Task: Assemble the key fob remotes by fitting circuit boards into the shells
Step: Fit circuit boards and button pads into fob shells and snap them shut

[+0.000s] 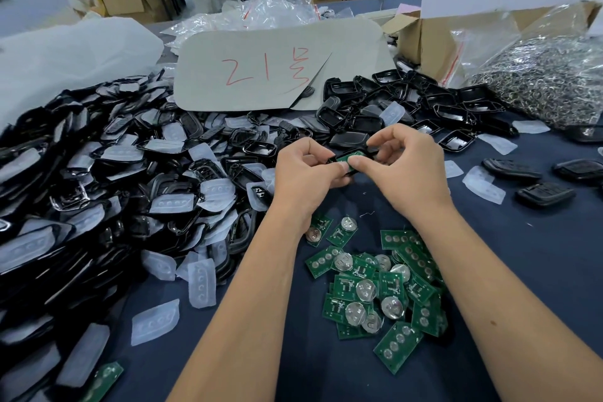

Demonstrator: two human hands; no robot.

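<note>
Fingers of left hand [305, 170] and right hand [403, 161] pinched together on one black shell [339, 162] bearing a green circuit board [346, 160], held above blue table [538, 264]; loose boards [378, 294] below wrists, shell heap [107, 179] left.

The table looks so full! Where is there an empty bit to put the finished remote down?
Bare dark blue cloth shows right of the heap of green circuit boards, below the few loose black shells. A smaller bare strip lies between the forearms, above the boards. The left side is crowded: the big pile of black shells and clear rubber pads covers it.
</note>
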